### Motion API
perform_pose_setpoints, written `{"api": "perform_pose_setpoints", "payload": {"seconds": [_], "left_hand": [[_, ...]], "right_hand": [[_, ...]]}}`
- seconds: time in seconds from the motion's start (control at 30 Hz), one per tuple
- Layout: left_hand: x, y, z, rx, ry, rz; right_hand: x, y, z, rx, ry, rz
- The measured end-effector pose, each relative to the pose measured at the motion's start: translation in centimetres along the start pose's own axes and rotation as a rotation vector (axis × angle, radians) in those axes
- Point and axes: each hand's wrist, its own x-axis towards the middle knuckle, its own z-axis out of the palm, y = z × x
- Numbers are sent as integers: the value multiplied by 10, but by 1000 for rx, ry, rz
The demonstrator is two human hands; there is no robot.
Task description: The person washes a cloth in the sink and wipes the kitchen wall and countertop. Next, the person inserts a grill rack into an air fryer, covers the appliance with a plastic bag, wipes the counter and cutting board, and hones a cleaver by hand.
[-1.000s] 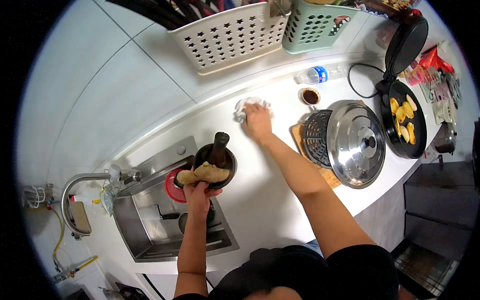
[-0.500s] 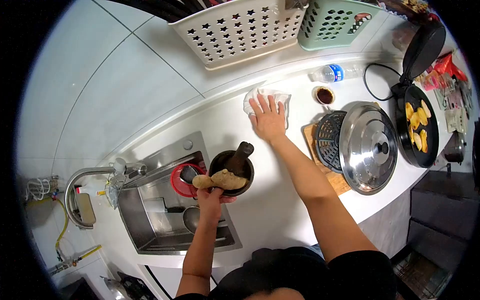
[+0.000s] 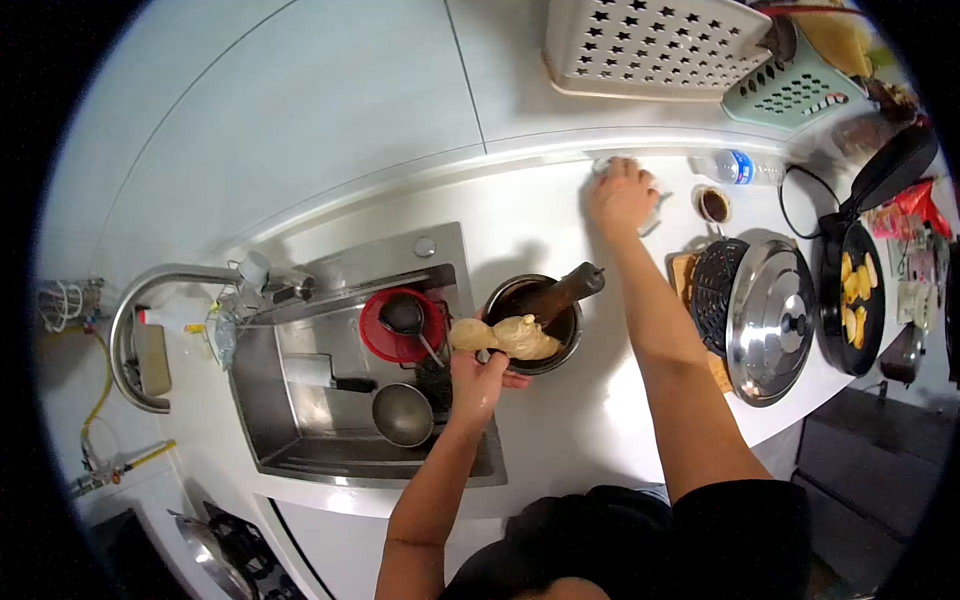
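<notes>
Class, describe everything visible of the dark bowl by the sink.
The dark bowl is round and brownish, perhaps wood or stone, and sits mouth up. A dark pestle leans in it, jutting past the right rim. A pale, knobbly root lies across its near side. The left hand grips it there; whether its base touches the counter is hidden.

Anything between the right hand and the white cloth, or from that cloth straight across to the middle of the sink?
Nothing visible between the right hand and the white cloth: the hand is on it. Toward the sink, the mortar at the left hand, its pestle jutting out, stands partly in the way.
</notes>
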Motion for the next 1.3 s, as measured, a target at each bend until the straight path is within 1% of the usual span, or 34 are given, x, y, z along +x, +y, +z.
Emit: {"api": "perform_pose_setpoints", "payload": {"seconds": [0.03,0.07,0.1,0.13,0.17,0.23,0.27,0.33,0.37,0.4,0.43,0.5,0.53,0.63,0.67,0.77,0.83,0.9,0.97,1.03,1.07,1.13,1.23,1.27,1.3], "left_hand": [[0,-3,-2,-6,11,0],[0,-6,-3,-9,21,-1],[0,-8,-2,-7,26,-4],[-2,-1,6,55,63,59],[-2,2,6,46,50,19],[-1,0,4,71,21,9],[-2,3,5,39,42,-26],[-5,5,10,42,52,-3],[-4,6,10,40,56,17],[-2,3,10,42,103,-14],[-2,2,9,44,78,6],[-1,2,11,32,33,44],[-3,5,15,5,42,26],[-1,-1,3,9,21,2],[0,-3,1,11,43,10],[1,-6,4,11,85,31],[-2,-2,9,19,83,20],[-2,-1,6,26,55,-12],[-3,-2,-3,29,61,-46],[1,-13,-9,22,78,-81],[-4,-3,10,-5,179,-32],[-5,4,12,-13,77,-48],[-3,2,0,-43,-17,-62],[-1,-2,-5,-54,-39,-68],[-2,-1,-1,-51,-20,-52]], "right_hand": [[-1,-10,-2,-28,-42,-1],[-5,-10,4,-66,-36,-107],[-8,-11,-3,-21,-92,-186],[-13,-11,0,-15,-27,-282],[-14,-10,4,-8,-14,-380],[-11,9,11,203,32,-572],[-5,19,12,197,43,-452],[3,35,10,195,47,-206],[7,47,20,331,243,-50],[16,54,19,479,257,78],[26,61,19,621,269,204],[55,66,15,817,456,389],[68,67,15,913,541,476],[100,57,32,805,576,559],[100,47,39,793,573,551],[57,4,36,780,524,369],[16,-29,46,636,580,94],[-19,-53,28,613,302,-112],[-25,-71,41,481,215,-423],[-25,-98,90,710,181,-256],[-19,-81,83,645,214,-393],[-7,-50,52,506,265,-671],[18,5,14,422,67,-613],[21,20,13,377,188,-564],[23,33,15,371,259,-496]]}}
